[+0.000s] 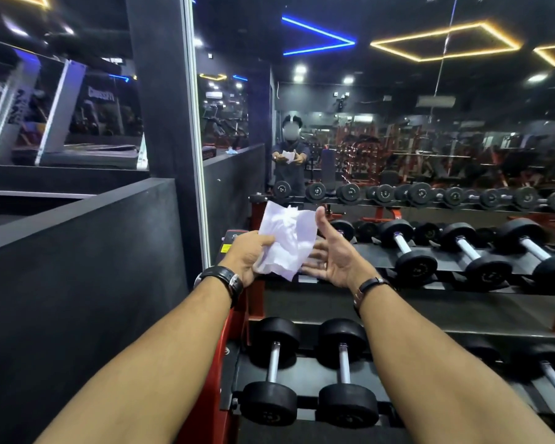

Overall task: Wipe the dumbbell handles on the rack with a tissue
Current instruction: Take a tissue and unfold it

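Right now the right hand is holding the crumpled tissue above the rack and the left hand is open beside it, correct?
Not quite: the hands are swapped. In the head view the left hand grips the crumpled tissue above the rack, and the right hand is the open one beside it.

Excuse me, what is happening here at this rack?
A person stands at a dumbbell rack in a gym. The left hand holds a crumpled white tissue above the rack. The right hand is open beside the tissue, its fingertips reaching behind it. No handle is being wiped yet; the dumbbells lie in their places on the shelves.
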Demonstrator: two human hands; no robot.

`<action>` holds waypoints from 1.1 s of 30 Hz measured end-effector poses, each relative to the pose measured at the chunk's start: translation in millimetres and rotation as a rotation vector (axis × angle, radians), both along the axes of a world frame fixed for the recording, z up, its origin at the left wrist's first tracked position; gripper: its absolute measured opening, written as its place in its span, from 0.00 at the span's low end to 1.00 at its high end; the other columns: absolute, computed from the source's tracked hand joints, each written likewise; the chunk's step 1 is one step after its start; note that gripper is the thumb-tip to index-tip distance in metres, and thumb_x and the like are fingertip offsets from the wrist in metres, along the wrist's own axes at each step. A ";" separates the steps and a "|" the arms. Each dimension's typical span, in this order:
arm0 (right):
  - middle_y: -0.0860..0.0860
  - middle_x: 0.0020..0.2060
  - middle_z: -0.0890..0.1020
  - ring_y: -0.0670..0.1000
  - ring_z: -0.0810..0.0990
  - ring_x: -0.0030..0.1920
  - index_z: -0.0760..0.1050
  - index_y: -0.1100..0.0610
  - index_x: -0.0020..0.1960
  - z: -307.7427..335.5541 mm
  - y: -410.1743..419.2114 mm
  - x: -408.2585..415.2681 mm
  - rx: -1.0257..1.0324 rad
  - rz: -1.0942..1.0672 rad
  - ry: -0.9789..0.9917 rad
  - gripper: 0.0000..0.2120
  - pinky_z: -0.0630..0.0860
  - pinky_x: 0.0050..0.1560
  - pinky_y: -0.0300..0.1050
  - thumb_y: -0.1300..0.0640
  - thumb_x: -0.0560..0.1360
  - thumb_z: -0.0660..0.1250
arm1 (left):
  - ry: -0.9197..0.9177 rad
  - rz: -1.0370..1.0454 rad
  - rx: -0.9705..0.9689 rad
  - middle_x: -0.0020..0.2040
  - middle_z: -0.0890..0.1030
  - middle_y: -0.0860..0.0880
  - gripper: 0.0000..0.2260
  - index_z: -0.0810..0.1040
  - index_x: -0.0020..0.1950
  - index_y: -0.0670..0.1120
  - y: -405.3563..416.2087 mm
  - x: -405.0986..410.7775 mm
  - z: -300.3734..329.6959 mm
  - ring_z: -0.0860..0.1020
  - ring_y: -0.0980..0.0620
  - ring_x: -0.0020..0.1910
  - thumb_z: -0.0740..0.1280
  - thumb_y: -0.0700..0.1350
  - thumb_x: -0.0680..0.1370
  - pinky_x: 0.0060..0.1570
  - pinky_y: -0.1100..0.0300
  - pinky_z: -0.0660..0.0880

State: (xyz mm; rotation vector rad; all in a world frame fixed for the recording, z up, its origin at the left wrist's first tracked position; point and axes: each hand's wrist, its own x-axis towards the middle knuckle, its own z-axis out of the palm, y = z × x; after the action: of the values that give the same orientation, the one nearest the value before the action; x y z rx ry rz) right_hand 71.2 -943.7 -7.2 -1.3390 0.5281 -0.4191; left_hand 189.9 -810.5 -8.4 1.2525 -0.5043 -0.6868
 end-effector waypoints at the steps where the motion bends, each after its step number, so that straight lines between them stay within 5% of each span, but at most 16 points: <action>1: 0.58 0.50 0.85 0.57 0.85 0.49 0.79 0.61 0.56 -2.9 4.5 -0.6 0.026 0.057 0.062 0.44 0.81 0.55 0.55 0.24 0.60 0.67 | 0.052 -0.008 -0.005 0.58 0.81 0.34 0.08 0.79 0.54 0.33 -1.0 -3.4 -0.9 0.81 0.37 0.51 0.62 0.33 0.80 0.42 0.49 0.80; 4: 0.56 0.49 0.85 0.55 0.84 0.48 0.79 0.58 0.56 -7.4 14.1 1.7 0.086 0.098 0.078 0.28 0.80 0.55 0.52 0.35 0.69 0.72 | 0.105 0.000 0.054 0.57 0.81 0.34 0.08 0.79 0.52 0.31 -2.2 -10.6 -6.7 0.81 0.36 0.53 0.62 0.33 0.78 0.58 0.40 0.77; 7: 0.59 0.56 0.83 0.56 0.83 0.51 0.79 0.61 0.57 -4.9 18.1 1.1 0.069 0.116 0.019 0.13 0.78 0.57 0.52 0.56 0.75 0.72 | 0.038 0.021 0.109 0.59 0.80 0.32 0.11 0.77 0.57 0.30 -3.1 -10.2 -11.0 0.81 0.35 0.57 0.63 0.34 0.77 0.62 0.37 0.75; 12: 0.63 0.53 0.83 0.60 0.83 0.50 0.78 0.68 0.57 -2.5 12.9 -4.3 -0.179 0.117 -0.141 0.14 0.81 0.51 0.55 0.74 0.73 0.67 | -0.304 0.030 0.060 0.55 0.82 0.37 0.11 0.78 0.56 0.38 4.6 -11.5 -3.8 0.81 0.41 0.51 0.60 0.29 0.78 0.57 0.42 0.78; 15: 0.59 0.46 0.84 0.57 0.83 0.45 0.81 0.64 0.48 -2.1 11.0 -6.6 -0.237 0.075 -0.229 0.11 0.81 0.47 0.52 0.75 0.74 0.65 | -0.324 0.012 -0.026 0.44 0.80 0.45 0.13 0.77 0.48 0.44 14.4 -14.2 0.2 0.77 0.49 0.39 0.58 0.28 0.79 0.35 0.59 0.78; 17: 0.65 0.50 0.83 0.62 0.82 0.48 0.84 0.61 0.40 -2.8 10.2 -6.4 -0.268 0.075 -0.226 0.13 0.79 0.52 0.59 0.76 0.72 0.66 | -0.287 0.004 -0.035 0.41 0.78 0.45 0.15 0.76 0.46 0.44 20.6 -16.0 1.0 0.74 0.50 0.32 0.56 0.27 0.78 0.25 0.64 0.71; 19: 0.68 0.51 0.82 0.66 0.81 0.48 0.83 0.59 0.35 -4.7 9.8 -5.7 -0.286 0.073 -0.211 0.16 0.78 0.52 0.63 0.76 0.71 0.66 | -0.236 -0.019 -0.051 0.43 0.79 0.44 0.16 0.77 0.45 0.45 26.0 -16.1 -0.1 0.76 0.48 0.31 0.55 0.28 0.77 0.23 0.62 0.72; 23: 0.59 0.39 0.83 0.58 0.83 0.38 0.81 0.58 0.33 -7.0 11.5 -5.0 -0.294 0.047 -0.213 0.18 0.81 0.35 0.50 0.77 0.72 0.63 | -0.067 -0.093 -0.073 0.48 0.81 0.41 0.11 0.78 0.53 0.43 32.2 -14.5 -1.3 0.81 0.44 0.38 0.56 0.38 0.81 0.32 0.52 0.81; 27: 0.57 0.34 0.80 0.51 0.79 0.27 0.79 0.61 0.35 -5.7 17.3 -1.8 -0.314 0.043 -0.216 0.17 0.75 0.23 0.39 0.79 0.71 0.60 | -0.016 -0.190 0.027 0.51 0.83 0.38 0.25 0.79 0.61 0.37 35.7 -7.8 -5.1 0.83 0.44 0.41 0.56 0.57 0.84 0.36 0.54 0.82; 30: 0.56 0.38 0.81 0.52 0.76 0.29 0.78 0.60 0.46 -0.3 23.6 1.3 -0.225 0.019 -0.249 0.14 0.73 0.23 0.39 0.76 0.74 0.61 | -0.148 -0.129 0.027 0.48 0.82 0.38 0.15 0.74 0.65 0.31 33.2 -8.5 -10.3 0.82 0.49 0.35 0.65 0.38 0.81 0.31 0.59 0.80; 33: 0.56 0.44 0.80 0.50 0.79 0.35 0.75 0.60 0.55 2.1 25.5 9.1 0.044 -0.028 -0.252 0.05 0.80 0.33 0.42 0.60 0.80 0.62 | -0.107 0.025 -0.086 0.43 0.79 0.39 0.10 0.75 0.60 0.32 28.0 -8.3 -9.8 0.80 0.51 0.30 0.66 0.33 0.79 0.27 0.60 0.78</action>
State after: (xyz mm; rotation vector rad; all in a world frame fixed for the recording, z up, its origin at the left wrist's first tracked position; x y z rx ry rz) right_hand 80.3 -918.2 -5.1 -1.2164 0.3445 -0.5871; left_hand 181.6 -782.5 -18.2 1.2172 -0.5987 -0.5735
